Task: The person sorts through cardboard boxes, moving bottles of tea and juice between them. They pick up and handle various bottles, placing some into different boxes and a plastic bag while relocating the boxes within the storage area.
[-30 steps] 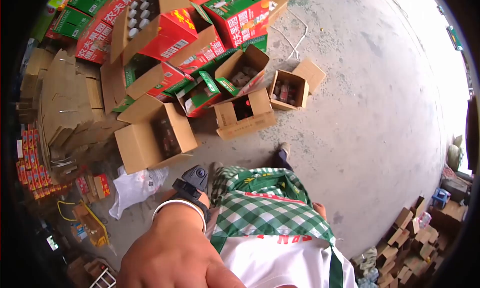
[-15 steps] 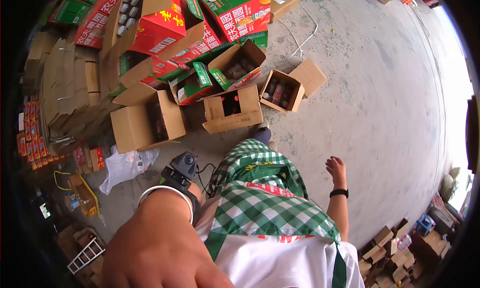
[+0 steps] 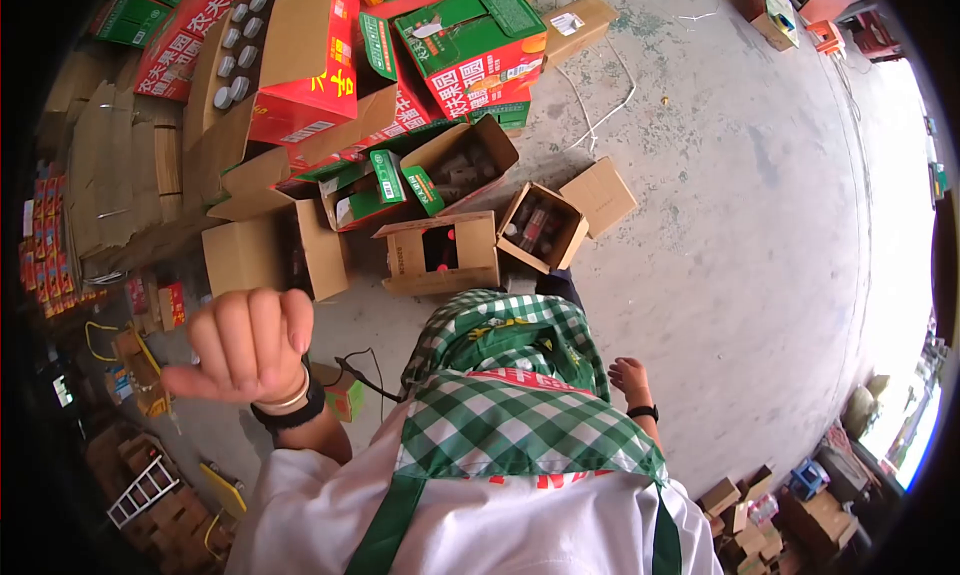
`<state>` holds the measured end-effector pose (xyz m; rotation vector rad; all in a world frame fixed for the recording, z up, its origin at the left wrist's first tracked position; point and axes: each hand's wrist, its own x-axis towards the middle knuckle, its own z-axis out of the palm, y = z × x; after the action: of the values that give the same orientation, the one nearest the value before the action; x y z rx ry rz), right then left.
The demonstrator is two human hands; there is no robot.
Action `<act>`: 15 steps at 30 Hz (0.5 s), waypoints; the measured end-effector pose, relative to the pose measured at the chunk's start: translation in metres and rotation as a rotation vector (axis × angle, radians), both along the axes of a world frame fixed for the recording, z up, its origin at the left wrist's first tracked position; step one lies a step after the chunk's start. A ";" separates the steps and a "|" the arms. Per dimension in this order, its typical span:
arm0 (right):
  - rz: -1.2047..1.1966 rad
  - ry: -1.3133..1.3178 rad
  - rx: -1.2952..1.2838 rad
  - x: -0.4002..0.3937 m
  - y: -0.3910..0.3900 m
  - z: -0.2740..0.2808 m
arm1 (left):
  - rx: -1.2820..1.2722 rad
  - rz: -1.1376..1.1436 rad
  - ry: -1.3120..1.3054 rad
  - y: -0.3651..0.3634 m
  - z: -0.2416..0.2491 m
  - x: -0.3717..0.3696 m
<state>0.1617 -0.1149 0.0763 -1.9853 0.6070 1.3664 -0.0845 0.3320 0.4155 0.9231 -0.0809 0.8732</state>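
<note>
Down at the lower left of the frame, the left hand (image 3: 245,347) is raised near the camera with its fingers curled loosely inward and the thumb stuck out sideways; it grips nothing. A bangle and a dark band sit at its wrist. The right hand (image 3: 630,377) hangs at the lower right beside the checked apron (image 3: 510,415), fingers relaxed and slightly parted, also empty, with a black wristband just below it.

Nearest ahead of the person, at mid-frame on the concrete floor (image 3: 760,205), lies a plain cardboard box (image 3: 440,253) tipped on its side so its cut-out window faces up, showing dark bottles inside. Just to its right a smaller open carton (image 3: 540,227) stands flaps-up with bottles packed upright, probably opened for easy reach. Another brown box (image 3: 262,255) sits to the left, open. Behind them, toward the upper left, red and green drink cases (image 3: 470,40) are stacked and leaning, several with flaps torn open.
</note>
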 end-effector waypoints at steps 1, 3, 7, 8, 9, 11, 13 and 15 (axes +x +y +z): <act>-0.001 -0.002 -0.006 0.006 0.003 0.003 | -0.051 0.034 0.040 0.003 -0.008 0.008; 0.061 -0.055 0.063 0.024 0.021 0.012 | -0.122 0.051 0.063 0.011 -0.024 0.021; 0.234 -0.113 0.200 0.073 0.062 0.020 | -0.191 0.191 0.085 0.021 -0.034 0.023; 0.253 -0.124 0.211 0.091 0.064 0.013 | -0.181 0.209 0.071 0.020 -0.036 0.024; 0.238 -0.086 0.185 0.109 0.069 0.009 | -0.203 0.271 0.081 0.019 -0.037 0.026; 0.245 -0.044 0.160 0.152 0.081 0.004 | -0.227 0.367 0.077 0.014 -0.044 0.039; 0.244 -0.079 0.147 0.199 0.097 0.011 | -0.266 0.414 0.082 0.014 -0.062 0.068; 0.248 -0.150 0.169 0.247 0.100 0.009 | -0.383 0.419 0.099 0.020 -0.085 0.114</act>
<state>0.4090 -0.0148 0.0856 -2.0513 0.1743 1.3471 0.0296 0.3519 0.3304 0.6270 0.3672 1.1778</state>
